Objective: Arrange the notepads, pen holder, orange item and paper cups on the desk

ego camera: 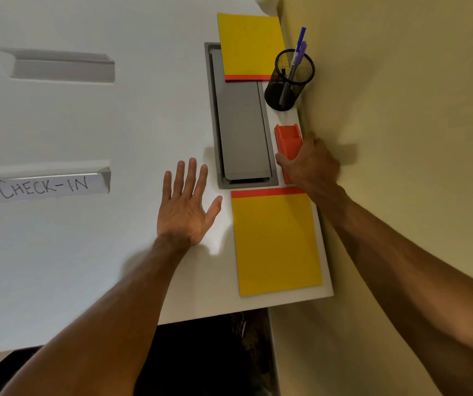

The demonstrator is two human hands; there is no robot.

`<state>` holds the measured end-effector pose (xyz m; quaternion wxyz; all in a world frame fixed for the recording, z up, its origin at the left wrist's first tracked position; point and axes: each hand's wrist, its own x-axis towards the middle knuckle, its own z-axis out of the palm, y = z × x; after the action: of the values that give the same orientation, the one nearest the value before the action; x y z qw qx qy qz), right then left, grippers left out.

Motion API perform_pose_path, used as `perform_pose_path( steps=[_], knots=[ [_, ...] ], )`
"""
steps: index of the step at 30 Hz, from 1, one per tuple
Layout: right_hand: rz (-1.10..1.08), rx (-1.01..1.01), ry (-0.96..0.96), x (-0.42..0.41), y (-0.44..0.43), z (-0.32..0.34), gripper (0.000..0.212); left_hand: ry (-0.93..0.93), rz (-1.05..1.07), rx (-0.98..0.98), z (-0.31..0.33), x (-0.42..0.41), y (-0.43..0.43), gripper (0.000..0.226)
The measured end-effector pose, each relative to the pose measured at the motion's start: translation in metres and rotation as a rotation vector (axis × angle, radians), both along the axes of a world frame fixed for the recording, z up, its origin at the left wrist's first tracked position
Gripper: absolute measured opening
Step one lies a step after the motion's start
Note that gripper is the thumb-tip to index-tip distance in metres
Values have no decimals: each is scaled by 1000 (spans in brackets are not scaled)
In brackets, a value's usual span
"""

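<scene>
Two yellow notepads with red bindings lie along the desk's right side: one far (249, 44), one near (276, 242). Between them, against the wall, stands a black mesh pen holder (288, 81) with blue and purple pens. An orange item (288, 141) lies beside the wall, and my right hand (309, 164) is closed over its near end. My left hand (186, 204) rests flat on the white desk (115, 252), fingers spread, holding nothing. No paper cups are clearly visible.
A grey cable hatch (241, 130) is set into the desk between the notepads. Two clear sign holders stand at the left, one blank (61, 65), one reading "CHECK-IN" (44, 185). A yellow wall (401, 110) borders the desk on the right. A pale round object (266, 0) shows at the top edge.
</scene>
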<state>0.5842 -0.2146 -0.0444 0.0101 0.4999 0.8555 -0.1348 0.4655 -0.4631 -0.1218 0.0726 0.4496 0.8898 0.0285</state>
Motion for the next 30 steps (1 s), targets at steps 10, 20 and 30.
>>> perform_pose_path(
  steps=[10, 20, 30],
  knots=[
    [299, -28, 186, 42, -88, 46, 68, -271, -56, -158, 51, -14, -5, 81],
    [424, -52, 22, 58, -190, 106, 58, -178, -101, -47, 171, 15, -76, 80],
    [526, -81, 56, 59, -264, 157, 68, -145, -41, 38, 246, 34, -169, 81]
  ],
)
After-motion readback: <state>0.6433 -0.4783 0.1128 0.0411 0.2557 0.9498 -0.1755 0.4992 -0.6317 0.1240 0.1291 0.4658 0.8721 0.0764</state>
